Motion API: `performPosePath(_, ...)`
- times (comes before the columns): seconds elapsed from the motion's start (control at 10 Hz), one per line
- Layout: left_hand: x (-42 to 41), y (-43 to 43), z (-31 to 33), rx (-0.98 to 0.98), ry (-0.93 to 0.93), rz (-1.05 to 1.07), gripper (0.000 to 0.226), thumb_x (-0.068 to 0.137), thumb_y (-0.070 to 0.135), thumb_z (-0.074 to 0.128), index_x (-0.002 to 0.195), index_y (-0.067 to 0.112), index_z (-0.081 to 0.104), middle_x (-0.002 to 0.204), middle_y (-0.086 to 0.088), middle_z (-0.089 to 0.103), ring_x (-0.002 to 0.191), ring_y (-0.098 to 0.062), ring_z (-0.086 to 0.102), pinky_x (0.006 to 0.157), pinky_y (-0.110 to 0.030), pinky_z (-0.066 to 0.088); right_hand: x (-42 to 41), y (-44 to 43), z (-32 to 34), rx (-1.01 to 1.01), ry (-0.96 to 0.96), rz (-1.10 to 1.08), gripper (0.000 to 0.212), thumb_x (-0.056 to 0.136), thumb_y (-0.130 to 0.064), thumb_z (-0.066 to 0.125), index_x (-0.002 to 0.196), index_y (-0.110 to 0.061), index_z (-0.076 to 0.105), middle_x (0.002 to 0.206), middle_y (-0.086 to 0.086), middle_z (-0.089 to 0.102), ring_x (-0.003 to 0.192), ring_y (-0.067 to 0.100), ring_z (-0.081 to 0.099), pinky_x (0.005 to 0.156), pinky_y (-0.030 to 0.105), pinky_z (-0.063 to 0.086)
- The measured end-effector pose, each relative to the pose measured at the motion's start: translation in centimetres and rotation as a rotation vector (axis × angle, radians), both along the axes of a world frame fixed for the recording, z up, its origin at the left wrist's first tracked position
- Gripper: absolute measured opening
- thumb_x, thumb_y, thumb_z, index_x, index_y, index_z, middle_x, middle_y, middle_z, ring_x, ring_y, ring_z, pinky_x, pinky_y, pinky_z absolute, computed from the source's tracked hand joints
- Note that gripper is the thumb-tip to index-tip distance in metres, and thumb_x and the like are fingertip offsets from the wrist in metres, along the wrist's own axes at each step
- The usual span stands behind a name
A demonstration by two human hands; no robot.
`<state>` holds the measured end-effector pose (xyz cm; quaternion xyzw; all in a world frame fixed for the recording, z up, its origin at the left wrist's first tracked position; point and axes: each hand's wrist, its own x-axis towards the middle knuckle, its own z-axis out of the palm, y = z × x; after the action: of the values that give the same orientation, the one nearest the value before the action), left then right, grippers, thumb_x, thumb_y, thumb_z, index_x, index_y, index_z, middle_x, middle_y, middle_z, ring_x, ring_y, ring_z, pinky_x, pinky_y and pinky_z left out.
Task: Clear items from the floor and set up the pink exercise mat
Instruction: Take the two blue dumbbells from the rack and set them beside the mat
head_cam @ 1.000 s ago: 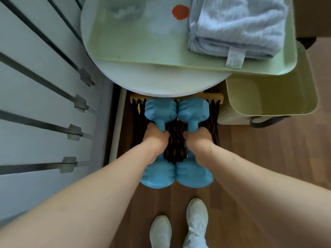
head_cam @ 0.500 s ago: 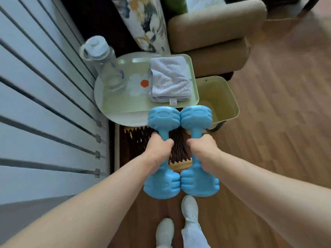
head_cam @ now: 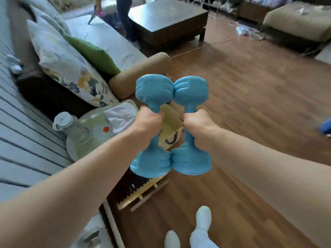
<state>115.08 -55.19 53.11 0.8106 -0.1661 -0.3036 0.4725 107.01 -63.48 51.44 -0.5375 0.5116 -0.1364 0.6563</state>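
Observation:
Two blue dumbbells are held upright side by side in front of me, their heads touching. My left hand (head_cam: 149, 122) grips the handle of the left dumbbell (head_cam: 152, 92). My right hand (head_cam: 198, 126) grips the handle of the right dumbbell (head_cam: 190, 93). Both are raised well above the wooden floor (head_cam: 250, 97). No pink mat shows in this view.
Below the dumbbells are a netted wooden rack (head_cam: 141, 192), a yellow-green bin (head_cam: 170, 120) and a round side table with a green tray (head_cam: 84, 149), a water bottle (head_cam: 64, 120) and a folded towel (head_cam: 121, 115). A sofa with cushions (head_cam: 68, 63) is left; a dark coffee table (head_cam: 166, 18) and another person's legs (head_cam: 125, 17) are beyond.
Both hands lifted the dumbbells up off the netted rack. My view rose from straight down at the rack to out across the room.

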Motion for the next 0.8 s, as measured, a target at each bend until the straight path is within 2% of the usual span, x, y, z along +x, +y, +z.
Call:
performPosePath(0.1, -5.0, -2.2, 1.8, 0.004, -0.033, -0.154, 0.018, 0.087, 0.006, 0.048, 0.070, 0.012, 0.046, 0.064, -0.007, 0.046, 0.056, -0.022, 0.048, 0.055, -0.029, 0.041, -5.9, -0.8, 1.2, 0.007, -0.025, -0.213, 0.006, 0.090, -0.008, 0.049, 0.085, -0.011, 0.048, 0.088, 0.009, 0.048, 0.077, 0.022, 0.047, 0.062, 0.029, 0.042)
performPosePath(0.2, -10.4, -4.0, 1.9, 0.005, -0.021, -0.320, 0.007, 0.086, 0.004, 0.046, 0.081, 0.007, 0.049, 0.069, -0.011, 0.047, 0.055, -0.022, 0.049, 0.050, -0.025, 0.040, -12.4, -1.2, 2.1, -0.027, 0.013, -0.272, 0.008, 0.087, -0.008, 0.051, 0.095, -0.008, 0.050, 0.079, 0.007, 0.048, 0.069, 0.020, 0.047, 0.060, 0.028, 0.040)
performPosePath(0.3, -17.7, -6.0, 1.6, -0.002, 0.016, -0.467, 0.009, 0.085, 0.003, 0.046, 0.079, 0.009, 0.046, 0.068, -0.011, 0.043, 0.055, -0.022, 0.046, 0.050, -0.027, 0.039, -20.8, -1.8, 1.2, -0.079, 0.083, -0.412, 0.003, 0.085, -0.008, 0.053, 0.084, -0.010, 0.052, 0.077, 0.008, 0.051, 0.073, 0.023, 0.050, 0.064, 0.032, 0.040)
performPosePath(0.5, -36.3, -7.2, 0.3, 0.060, 0.080, -0.818, 0.016, 0.088, 0.006, 0.047, 0.073, 0.009, 0.045, 0.064, -0.007, 0.045, 0.051, -0.021, 0.047, 0.053, -0.029, 0.042, -40.3, 1.3, 0.1, -0.033, 0.115, -0.732, 0.009, 0.084, -0.010, 0.054, 0.093, -0.008, 0.055, 0.073, 0.007, 0.051, 0.069, 0.024, 0.052, 0.056, 0.028, 0.039)
performPosePath(0.6, -46.1, -6.4, -0.3, 0.100, 0.093, -0.950, 0.014, 0.088, 0.008, 0.049, 0.075, 0.009, 0.049, 0.065, -0.007, 0.048, 0.052, -0.022, 0.049, 0.056, -0.032, 0.044, -50.0, 4.6, 0.1, -0.001, 0.104, -0.907, 0.012, 0.085, -0.008, 0.055, 0.077, -0.013, 0.047, 0.067, 0.005, 0.046, 0.062, 0.022, 0.047, 0.054, 0.028, 0.036)
performPosePath(0.7, -57.1, -4.6, -1.1, 0.136, 0.119, -1.136, 0.011, 0.087, 0.008, 0.049, 0.076, 0.008, 0.048, 0.065, -0.008, 0.047, 0.053, -0.023, 0.049, 0.060, -0.035, 0.045, -60.2, 8.8, 0.5, -0.002, 0.170, -1.119, 0.005, 0.084, -0.011, 0.056, 0.088, -0.011, 0.053, 0.073, 0.009, 0.054, 0.061, 0.023, 0.052, 0.051, 0.027, 0.042)
performPosePath(0.8, -68.0, -2.2, -1.0, 0.159, 0.138, -1.334, 0.017, 0.087, 0.005, 0.048, 0.070, 0.009, 0.046, 0.063, -0.009, 0.046, 0.053, -0.024, 0.048, 0.059, -0.035, 0.044, -70.0, 12.9, 0.1, 0.005, 0.252, -1.311, 0.023, 0.076, -0.015, 0.058, 0.098, -0.008, 0.061, 0.089, 0.016, 0.066, 0.073, 0.029, 0.064, 0.060, 0.035, 0.052)
